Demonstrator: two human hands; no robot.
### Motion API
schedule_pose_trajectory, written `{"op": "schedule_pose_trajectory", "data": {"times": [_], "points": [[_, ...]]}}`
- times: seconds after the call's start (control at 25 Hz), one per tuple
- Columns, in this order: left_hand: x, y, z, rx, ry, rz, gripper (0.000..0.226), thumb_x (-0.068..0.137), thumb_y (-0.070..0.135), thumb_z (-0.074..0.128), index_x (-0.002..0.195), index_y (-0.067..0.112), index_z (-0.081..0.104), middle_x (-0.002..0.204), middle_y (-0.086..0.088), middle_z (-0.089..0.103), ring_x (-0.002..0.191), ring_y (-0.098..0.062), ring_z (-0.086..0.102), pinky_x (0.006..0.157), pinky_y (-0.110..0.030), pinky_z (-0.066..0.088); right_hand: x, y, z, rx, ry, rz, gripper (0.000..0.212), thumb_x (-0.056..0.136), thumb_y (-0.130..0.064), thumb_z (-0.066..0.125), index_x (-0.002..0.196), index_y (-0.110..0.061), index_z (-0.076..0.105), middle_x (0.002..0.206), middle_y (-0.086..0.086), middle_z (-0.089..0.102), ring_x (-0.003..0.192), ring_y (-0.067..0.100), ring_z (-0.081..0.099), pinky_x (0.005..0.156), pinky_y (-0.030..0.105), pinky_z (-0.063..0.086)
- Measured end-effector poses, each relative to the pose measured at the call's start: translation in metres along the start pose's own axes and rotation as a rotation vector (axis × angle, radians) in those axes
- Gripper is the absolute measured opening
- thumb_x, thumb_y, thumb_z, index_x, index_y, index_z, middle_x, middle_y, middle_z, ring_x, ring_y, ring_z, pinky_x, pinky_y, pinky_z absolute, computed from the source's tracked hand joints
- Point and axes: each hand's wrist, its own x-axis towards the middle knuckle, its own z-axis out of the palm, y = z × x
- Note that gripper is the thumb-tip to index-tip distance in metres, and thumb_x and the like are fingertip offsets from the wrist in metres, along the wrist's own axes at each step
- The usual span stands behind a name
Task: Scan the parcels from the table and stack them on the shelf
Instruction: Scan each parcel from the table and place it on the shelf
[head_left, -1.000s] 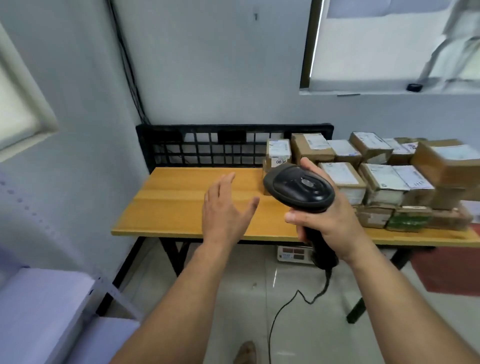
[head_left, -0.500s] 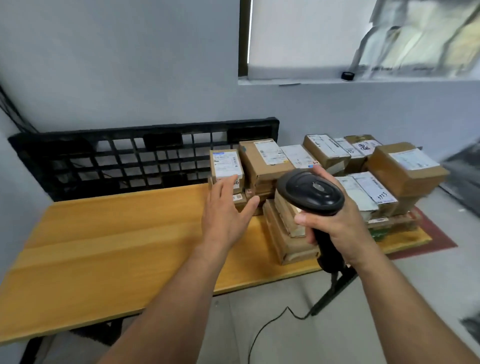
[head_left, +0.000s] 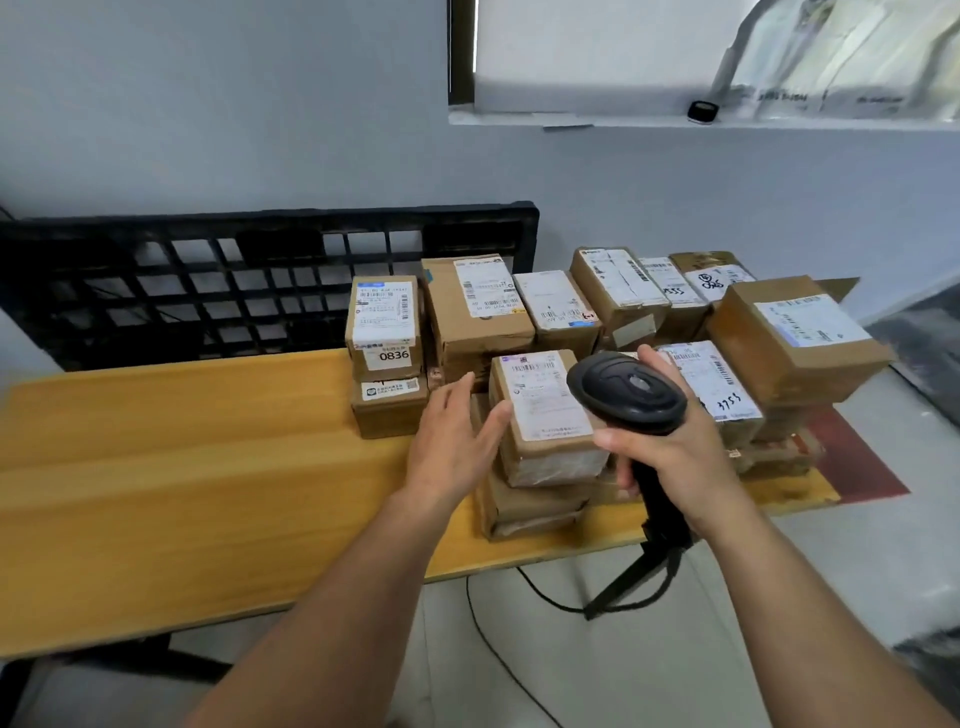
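Observation:
Several brown cardboard parcels with white labels are piled on the right half of a yellow wooden table (head_left: 182, 483). My right hand (head_left: 670, 447) grips a black barcode scanner (head_left: 626, 392), its head over the front of the pile. My left hand (head_left: 452, 441) is open, fingers straight, with the fingertips at the left side of a small labelled parcel (head_left: 545, 410) that lies on top of a front stack. A parcel marked 0836 (head_left: 384, 325) stands on another box to the left. No shelf is in view.
A black plastic grid pallet (head_left: 208, 291) leans against the wall behind the table. The scanner's cable (head_left: 498, 613) hangs down to the floor past the table's front edge. A window sill (head_left: 623, 119) runs above the parcels, with a small black object on it.
The view has swung right and closer to the parcels. My left hand has moved from the 0836 stack to the front parcel's left side. The scanner stays gripped in my right hand.

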Motion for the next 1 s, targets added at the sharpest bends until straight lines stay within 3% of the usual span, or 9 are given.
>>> {"op": "schedule_pose_trajectory", "data": {"times": [0.08,0.16,0.28,0.36,0.48,0.56,0.64,0.84,1.0], "points": [[0.001,0.005,0.019,-0.013,-0.026,-0.082,0.07,0.096,0.056,0.04,0.153,0.019,0.022,0.156,-0.004,0.024,0.137,-0.021,0.038,0.111,-0.042,0.036,0.011,0.01,-0.012,-0.013,-0.052,0.032,0.101,0.074,0.005,0.078,0.15,-0.04,0.029,0.071,-0.002,0.07,0.041,0.023,0.055,0.042,0.03,0.046],[0.005,0.01,0.036,-0.03,-0.044,-0.188,0.067,0.099,0.054,0.035,0.153,0.017,0.021,0.155,-0.007,0.026,0.138,-0.023,0.035,0.112,-0.039,0.033,0.021,0.019,-0.02,-0.029,-0.127,0.052,0.101,0.074,0.004,0.079,0.15,-0.04,0.029,0.094,0.006,0.07,0.042,0.022,0.056,0.041,0.028,0.046],[0.004,0.018,0.048,-0.114,-0.029,-0.248,0.056,0.101,0.049,0.031,0.149,0.02,0.033,0.146,-0.008,0.042,0.134,-0.025,0.04,0.108,-0.038,0.037,0.034,0.028,-0.025,-0.044,-0.221,0.048,0.102,0.074,0.002,0.079,0.151,-0.04,0.027,0.113,0.01,0.067,0.044,0.022,0.057,0.041,0.027,0.046],[-0.006,0.024,0.051,-0.253,0.004,-0.246,0.046,0.103,0.042,0.033,0.144,0.023,0.041,0.134,-0.002,0.054,0.117,-0.017,0.053,0.091,-0.031,0.049,0.036,0.031,-0.028,-0.042,-0.27,0.041,0.103,0.074,-0.001,0.08,0.151,-0.042,0.025,0.119,0.009,0.066,0.046,0.023,0.058,0.042,0.028,0.048],[-0.03,0.032,0.05,-0.454,0.007,-0.291,0.048,0.102,0.039,0.038,0.148,0.029,0.029,0.127,0.006,0.051,0.097,-0.002,0.053,0.07,-0.017,0.047,0.033,0.032,-0.035,-0.034,-0.321,0.021,0.103,0.074,-0.004,0.082,0.15,-0.044,0.026,0.125,0.007,0.062,0.049,0.026,0.06,0.045,0.029,0.05],[-0.044,0.033,0.047,-0.547,0.011,-0.294,0.051,0.099,0.04,0.044,0.146,0.04,0.023,0.132,0.001,0.054,0.103,-0.009,0.058,0.075,-0.025,0.054,0.027,0.029,-0.037,-0.003,-0.343,0.002,0.1,0.073,-0.005,0.082,0.146,-0.048,0.029,0.126,0.006,0.062,0.049,0.026,0.06,0.045,0.03,0.05],[-0.051,0.034,0.035,-0.593,0.021,-0.307,0.054,0.096,0.033,0.054,0.14,0.044,0.025,0.123,-0.004,0.06,0.098,-0.013,0.064,0.066,-0.022,0.056,0.019,0.025,-0.034,0.024,-0.361,-0.009,0.098,0.072,-0.004,0.083,0.139,-0.053,0.029,0.126,0.007,0.062,0.049,0.026,0.06,0.046,0.031,0.05],[-0.068,0.04,-0.017,-0.537,0.039,-0.214,0.096,0.079,0.003,0.074,0.143,0.042,0.013,0.114,-0.01,0.056,0.098,-0.016,0.061,0.059,-0.016,0.053,0.001,-0.007,-0.017,0.095,-0.398,-0.089,0.097,0.071,-0.002,0.082,0.138,-0.052,0.032,0.115,0.014,0.066,0.05,0.027,0.06,0.046,0.033,0.052],[-0.073,0.039,-0.055,-0.527,0.171,-0.174,0.101,0.077,-0.003,0.074,0.147,0.035,0.012,0.103,-0.008,0.06,0.091,-0.013,0.063,0.055,-0.013,0.052,-0.015,-0.043,0.003,0.179,-0.439,-0.236,0.103,0.069,-0.003,0.083,0.149,-0.04,0.028,0.096,0.012,0.073,0.049,0.031,0.061,0.049,0.04,0.052]]}}
